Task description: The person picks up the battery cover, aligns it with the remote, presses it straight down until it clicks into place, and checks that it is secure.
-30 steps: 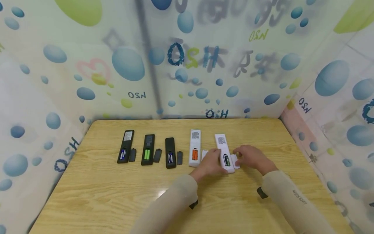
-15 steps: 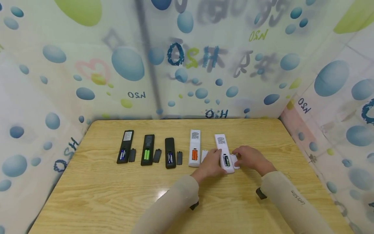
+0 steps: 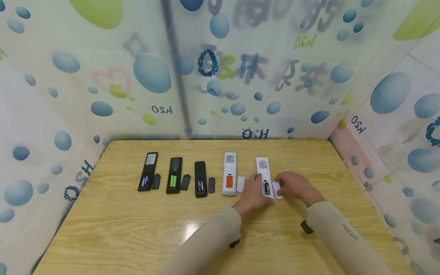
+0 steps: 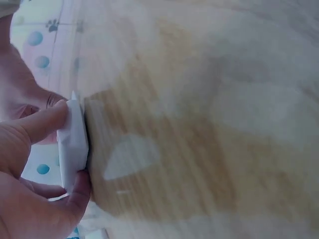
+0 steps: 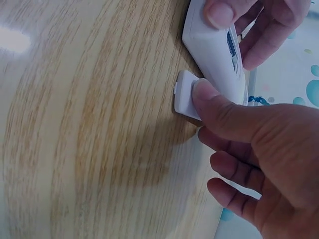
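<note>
My left hand (image 3: 254,193) grips the lower part of a white remote control (image 3: 262,165), thumb and fingers on its opposite sides. The remote lies back up, its battery bay open with dark-and-green batteries (image 3: 266,188) inside. In the left wrist view the remote's end (image 4: 74,142) shows between thumb and fingers. My right hand (image 3: 296,186) pinches a small white battery cover (image 5: 184,95) by its edge, thumb on top, right beside the remote. The cover is at table level; its far end is hidden by the thumb.
Left of my hands lies a second white remote (image 3: 229,162) with orange batteries, its loose cover (image 3: 241,184) beside it. Further left are three black remotes (image 3: 200,169), each with batteries showing and a black cover (image 3: 211,185) at its right. A patterned wall (image 3: 220,114) borders the wooden table (image 3: 137,229).
The left hand has shifted slightly right and turned the white remote a little more upright in the head view. The white cover beside the second white remote shows more fully. The right hand barely moved.
</note>
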The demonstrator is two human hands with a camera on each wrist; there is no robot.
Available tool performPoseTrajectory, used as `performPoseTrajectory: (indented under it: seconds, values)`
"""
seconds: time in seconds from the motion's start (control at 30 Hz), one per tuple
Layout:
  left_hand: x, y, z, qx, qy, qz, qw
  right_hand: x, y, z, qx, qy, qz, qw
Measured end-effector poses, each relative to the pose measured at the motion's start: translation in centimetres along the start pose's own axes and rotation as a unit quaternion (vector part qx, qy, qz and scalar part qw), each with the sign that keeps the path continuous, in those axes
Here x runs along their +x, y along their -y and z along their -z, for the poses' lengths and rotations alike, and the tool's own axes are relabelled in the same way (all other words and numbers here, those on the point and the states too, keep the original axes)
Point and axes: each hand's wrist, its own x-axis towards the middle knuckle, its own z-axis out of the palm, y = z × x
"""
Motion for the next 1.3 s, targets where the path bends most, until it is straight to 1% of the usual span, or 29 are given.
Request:
performPoseTrajectory:
  seconds: [0.13,0.27,0.37,0.5,0.6,0.67,0.83,0.93,1.13,1.23,1.3]
  values:
    - [0.2,-0.2,0.2,-0.014,0.006,0.0,0.9999,-0.2,-0.1,0.3,0.015,0.002,-0.005,0.9999]
    - [0.1,-0.5,0.0,-0.015,0.002,0.014,0.9998,-0.3,-0.3,0.6,0.022,-0.007,0.0,0.9997]
    - [0.0,-0.9,-0.4,0.006,-0.009,0.02,0.9997,-0.4,-0.5,0.9,0.024,-0.01,0.002,0.9996]
    - [0.0,-1.3,-0.9,0.04,-0.03,0.015,0.9986,-0.6,-0.8,1.1,0.023,-0.005,0.007,0.9997]
    - [0.0,-1.5,-1.0,0.031,-0.033,0.011,0.9989,-0.7,-1.1,1.2,0.024,0.002,0.004,0.9997]
    - [0.1,-1.5,-0.9,0.024,-0.027,0.012,0.9993,-0.7,-1.3,1.2,0.025,0.006,0.001,0.9997]
    - [0.2,-1.4,-0.6,0.011,-0.016,0.029,0.9994,-0.9,-1.6,1.2,0.027,0.011,-0.01,0.9995]
    - [0.1,-1.6,-0.3,-0.001,-0.014,0.039,0.9992,-1.0,-1.7,1.3,0.033,0.013,-0.016,0.9992]
    - [0.0,-2.0,0.2,-0.006,-0.014,0.052,0.9985,-1.0,-1.8,1.2,0.038,0.007,-0.008,0.9992]
    - [0.0,-2.0,0.4,-0.002,-0.014,0.047,0.9988,-1.1,-1.9,1.2,0.038,0.003,-0.005,0.9993]
    - [0.1,-1.9,0.4,-0.016,-0.007,0.047,0.9987,-1.2,-2.0,1.2,0.036,0.001,-0.002,0.9993]
